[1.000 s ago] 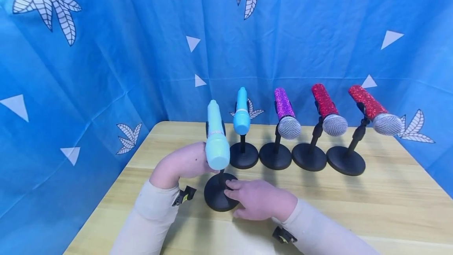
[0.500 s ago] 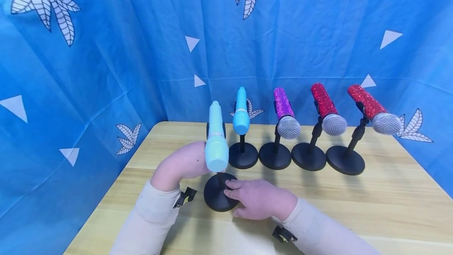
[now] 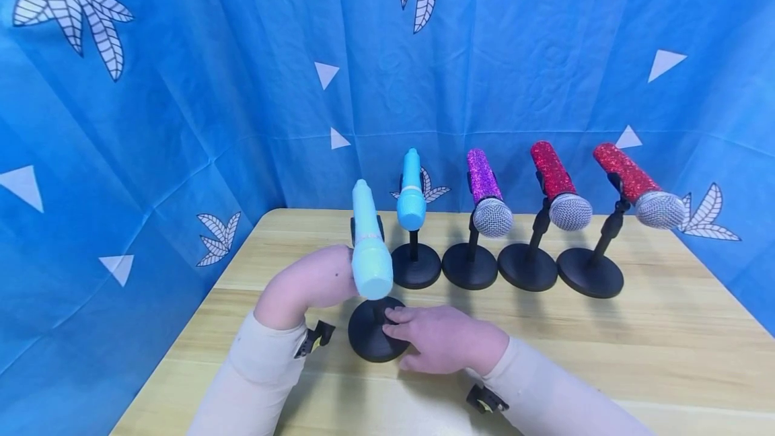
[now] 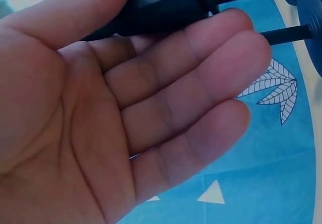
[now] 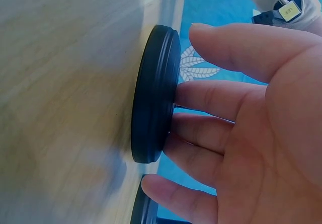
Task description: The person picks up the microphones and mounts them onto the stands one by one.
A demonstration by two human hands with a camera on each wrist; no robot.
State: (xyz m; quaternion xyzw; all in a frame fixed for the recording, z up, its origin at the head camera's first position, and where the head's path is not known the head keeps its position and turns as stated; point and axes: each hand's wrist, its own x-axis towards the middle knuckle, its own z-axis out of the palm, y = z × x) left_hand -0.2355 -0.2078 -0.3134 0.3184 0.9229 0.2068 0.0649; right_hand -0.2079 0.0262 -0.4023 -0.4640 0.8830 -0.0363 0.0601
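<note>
A pale blue microphone (image 3: 371, 254) sits in the clip of a black microphone stand (image 3: 366, 336), near the front middle of the table. Just under the microphone my left hand (image 3: 319, 280) holds the upper part of the stand. In the left wrist view the thumb and index finger go round the black stem (image 4: 161, 7), while the other fingers (image 4: 201, 103) lie loosely bent beside it. My right hand (image 3: 445, 340) rests its fingertips on top of the round base (image 5: 156, 98), fingers nearly straight. The microphone's head covers part of the stem and the left fingers in the head view.
Behind stands a row of microphones on black stands: a blue one (image 3: 412, 197), a purple one (image 3: 483, 177) with a silver head, and two red ones (image 3: 554, 170). They stand on the wooden table (image 3: 605, 355). A blue curtain (image 3: 272, 52) hangs around its back and left.
The pale blue microphone has tipped a little, its head and tail both lower than before. The left hand has shifted slightly with it. The right hand and the base stay in place.
</note>
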